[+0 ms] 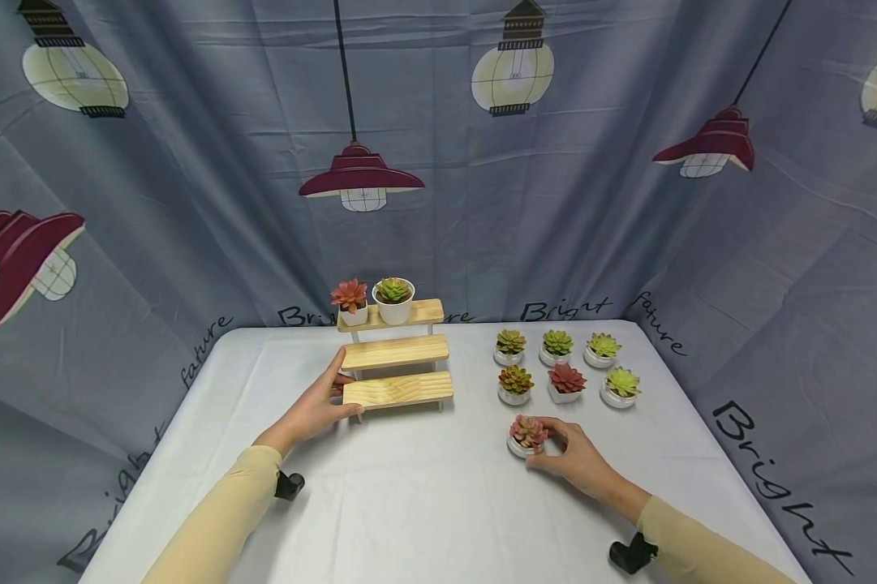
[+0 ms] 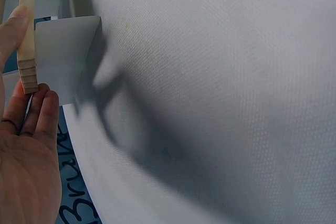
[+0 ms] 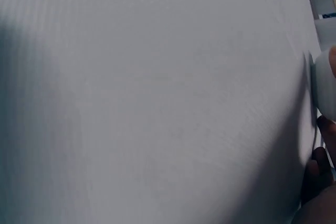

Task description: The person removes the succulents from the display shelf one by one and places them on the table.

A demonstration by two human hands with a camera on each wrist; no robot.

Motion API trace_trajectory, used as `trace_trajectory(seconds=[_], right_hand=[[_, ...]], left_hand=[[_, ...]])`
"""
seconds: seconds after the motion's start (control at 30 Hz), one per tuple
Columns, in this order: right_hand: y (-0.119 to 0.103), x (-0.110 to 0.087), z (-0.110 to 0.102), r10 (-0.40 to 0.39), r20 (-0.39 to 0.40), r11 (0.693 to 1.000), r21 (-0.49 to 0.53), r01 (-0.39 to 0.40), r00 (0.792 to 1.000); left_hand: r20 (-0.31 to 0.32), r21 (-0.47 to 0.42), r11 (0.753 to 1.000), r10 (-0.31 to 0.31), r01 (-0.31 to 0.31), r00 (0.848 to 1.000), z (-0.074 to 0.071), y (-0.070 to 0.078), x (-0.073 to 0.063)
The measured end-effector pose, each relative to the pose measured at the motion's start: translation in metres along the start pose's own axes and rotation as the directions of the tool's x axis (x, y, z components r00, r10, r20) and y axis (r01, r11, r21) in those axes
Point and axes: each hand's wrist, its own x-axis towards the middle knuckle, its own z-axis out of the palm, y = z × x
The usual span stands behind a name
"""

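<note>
L hand [image 1: 308, 414] has its grip, abt half open, on the L end of the pale wood 3-step stand [image 1: 397, 392], w/ thumb at the front of the low step & fingers farther back. R hand [image 1: 582, 464] has its grip on a small pink leafy plant in a round white pot [image 1: 527, 435], open only as wide as the pot. It's on or just over the white cloth-topped table [image 1: 423, 503], near 6 more small potted plants [image 1: 557, 344], 1 red & 5 green-ish, in 2 rows. Top step holds a red spiky plant in a white pot [image 1: 353, 302] & a green leafy plant in a round white pot [image 1: 394, 302].
</note>
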Motion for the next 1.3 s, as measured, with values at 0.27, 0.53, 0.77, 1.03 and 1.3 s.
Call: trace_trajectory(seconds=[0.27, 0.53, 0.77, 1.03, 1.3], right_hand=[[0.000, -0.003, -0.021, -0.122, 0.030, 0.992, -0.021, 0.122, 0.992], [-0.019, -0.004, -0.045, -0.218, -0.044, 0.973, -0.083, 0.214, 0.975], [-0.053, 0.007, -0.059, -0.253, -0.099, 0.967, -0.037, 0.251, 0.962], [-0.095, 0.026, -0.060, -0.280, -0.114, 0.959, 0.019, 0.284, 0.953], [-0.128, 0.053, -0.044, -0.358, -0.100, 0.931, 0.031, 0.363, 0.928]], left_hand=[[0.000, 0.005, 1.000, -0.004, 0.004, 1.000, 0.000, 0.003, -0.001], [-0.001, 0.002, 1.000, 0.005, -0.005, 1.000, 0.000, 0.002, -0.001], [-0.001, 0.001, 1.000, 0.003, -0.002, 1.000, 0.000, 0.002, -0.001], [-0.001, -0.015, 1.000, -0.008, 0.008, 1.000, 0.000, 0.000, -0.001], [-0.006, -0.007, 1.000, -0.013, 0.013, 1.000, 0.000, 0.000, 0.000]])
